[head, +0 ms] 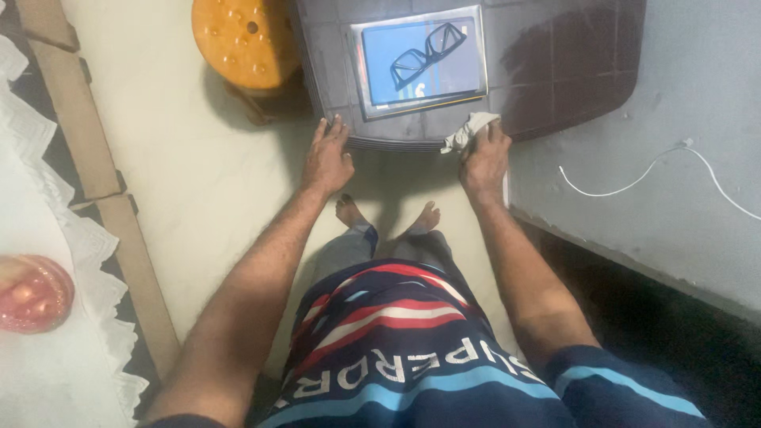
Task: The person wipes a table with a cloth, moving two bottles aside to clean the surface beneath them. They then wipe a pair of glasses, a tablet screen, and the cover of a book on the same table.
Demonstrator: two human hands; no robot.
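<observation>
Wiping is underway: right hand (485, 157) is clenching a cloth (469, 131) at the counter (555, 71) edge, left hand (328, 158) is bracing flat, fingers released, and unwiped surface probably needs sweeping next.

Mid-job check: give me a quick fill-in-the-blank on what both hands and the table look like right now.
The right hand grips a crumpled ____ at the grey table edge.
The left hand rests ____ on the table's near edge.
A pair of ____ lies on the blue tablet.
Missing words: cloth; empty; glasses.
</observation>
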